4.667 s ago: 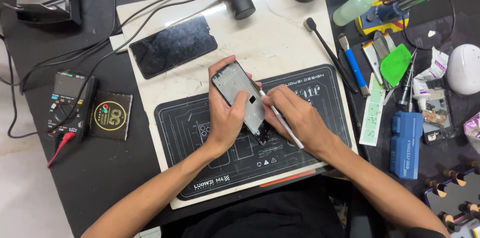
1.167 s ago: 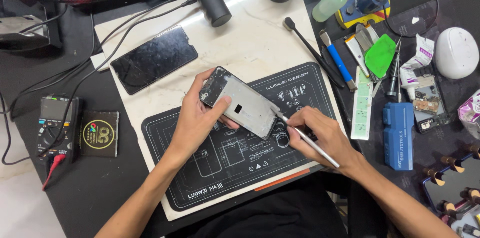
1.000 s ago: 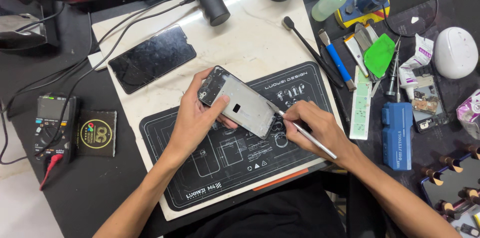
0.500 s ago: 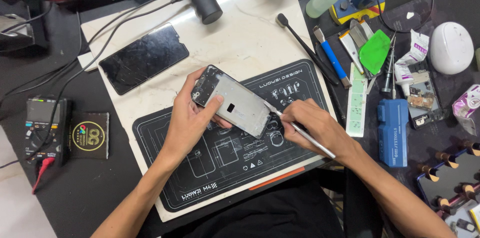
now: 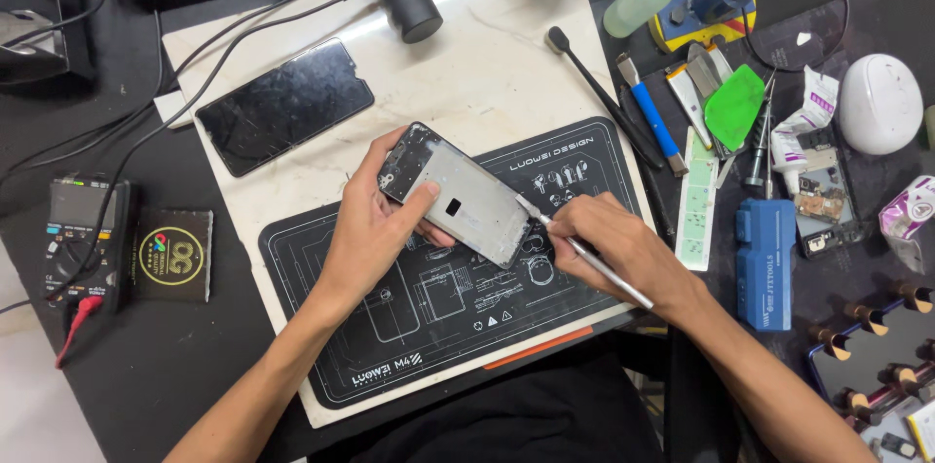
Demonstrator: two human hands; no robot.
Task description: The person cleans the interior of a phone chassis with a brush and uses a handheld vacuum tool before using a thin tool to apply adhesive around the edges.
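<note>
Left hand (image 5: 375, 229) clamps the thin grey metal phone frame (image 5: 456, 192) by its edges; light, bendable. Right hand (image 5: 623, 249) pinches a slim silver pry tool (image 5: 584, 254).

Black workbench (image 5: 195, 356), white marble-look slab (image 5: 487, 64) on it, pale floor (image 5: 29, 405) at left, bright overhead light

Black bench (image 5: 195, 356) under white slab (image 5: 477, 74)
</note>
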